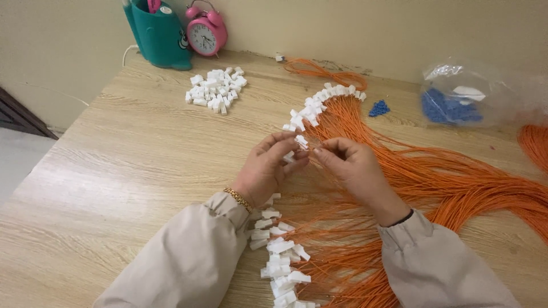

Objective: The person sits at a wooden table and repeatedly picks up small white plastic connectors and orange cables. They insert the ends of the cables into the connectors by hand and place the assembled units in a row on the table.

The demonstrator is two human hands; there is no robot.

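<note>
My left hand (269,165) pinches a small white plastic connector (300,142) above the middle of the wooden table (131,165). My right hand (352,168) pinches the tip of an orange wire right beside that connector. A big fan of orange wires (456,182) spreads to the right under my hands. Wires fitted with white connectors lie in a curved row behind my hands (319,102), and a second row of such connectors (279,256) runs between my sleeves.
A pile of loose white connectors (217,90) lies at the back left. A pink alarm clock (205,33) and a teal holder (158,33) stand by the wall. A clear bag of blue parts (456,97) and a few loose blue parts (378,108) sit back right.
</note>
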